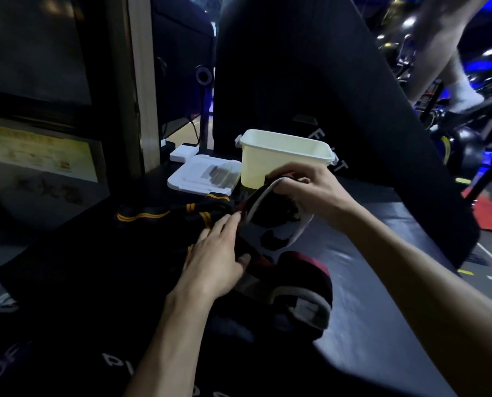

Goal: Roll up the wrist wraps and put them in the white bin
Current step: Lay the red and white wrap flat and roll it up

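Right fingers (292, 181) curled, pinching the raised end of a black, white and red wrist wrap (279, 222), thumb under, fingertips over the top edge. Held up off the surface, probably so the strap hangs free and can be started into a roll. Right hand (310, 193) just in front of the white bin (285, 156), near enough that a finished roll needs only a short carry.

Left fingers (224, 224) straight and close together, laid flat, tips touching the lower edge of the lifted wrap. Left hand (213, 259) pressing down on dark fabric, likely pinning the tail so the strap stays taut against the right hand's pull. Whether the thumb grips anything: cannot tell, hidden in shadow.

Further out, a second wrap (302, 290), black with red and grey bands, lying in a loose curl just below the left hand, not yet rolled tight. A black wrap with yellow stripes (182, 213) sprawled flat beyond the left fingertips, also unrolled. All on a dark padded bench (382, 296).

Bin open, nothing visible inside from here, its white lid (202, 179) set beside it on the left. Task judged early: rolling barely begun, nothing binned.
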A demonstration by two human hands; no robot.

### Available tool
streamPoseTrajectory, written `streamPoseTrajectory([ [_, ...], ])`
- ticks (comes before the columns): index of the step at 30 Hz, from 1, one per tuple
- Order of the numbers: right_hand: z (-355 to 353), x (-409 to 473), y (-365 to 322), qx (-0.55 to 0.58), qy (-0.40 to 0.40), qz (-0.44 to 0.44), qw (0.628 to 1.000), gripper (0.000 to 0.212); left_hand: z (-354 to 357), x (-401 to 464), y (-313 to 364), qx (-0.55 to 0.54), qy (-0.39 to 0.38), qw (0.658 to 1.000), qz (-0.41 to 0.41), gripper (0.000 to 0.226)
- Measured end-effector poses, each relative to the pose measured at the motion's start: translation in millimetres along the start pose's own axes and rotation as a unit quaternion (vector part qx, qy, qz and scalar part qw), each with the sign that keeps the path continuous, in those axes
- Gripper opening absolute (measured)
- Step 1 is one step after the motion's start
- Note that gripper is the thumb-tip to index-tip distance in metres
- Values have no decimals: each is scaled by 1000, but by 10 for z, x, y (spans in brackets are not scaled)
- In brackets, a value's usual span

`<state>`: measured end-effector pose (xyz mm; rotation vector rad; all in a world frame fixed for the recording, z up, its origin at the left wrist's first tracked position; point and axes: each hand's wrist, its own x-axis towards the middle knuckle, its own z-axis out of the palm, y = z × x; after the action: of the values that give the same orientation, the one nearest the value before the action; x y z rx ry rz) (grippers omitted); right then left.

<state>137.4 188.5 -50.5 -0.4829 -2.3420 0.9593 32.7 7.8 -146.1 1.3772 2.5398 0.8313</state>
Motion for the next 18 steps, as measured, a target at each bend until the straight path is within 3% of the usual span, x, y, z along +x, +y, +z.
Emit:
streamPoseTrajectory([
  [3,-81,-113,-52,25,35,7,999,12,31,-7,22,30,-19,999,-32,83],
  [8,-470,-250,-127,117,200,31,972,19,175,-8,-8,77,0,994,-81,66],
  [14,-926,-610,-170,71,226,43,970,16,142,-40,118,84,6,994,-63,53],
  [18,-1217,-882,-112,73,271,54,958,15,68,-140,455,-3,88,996,30,32],
])
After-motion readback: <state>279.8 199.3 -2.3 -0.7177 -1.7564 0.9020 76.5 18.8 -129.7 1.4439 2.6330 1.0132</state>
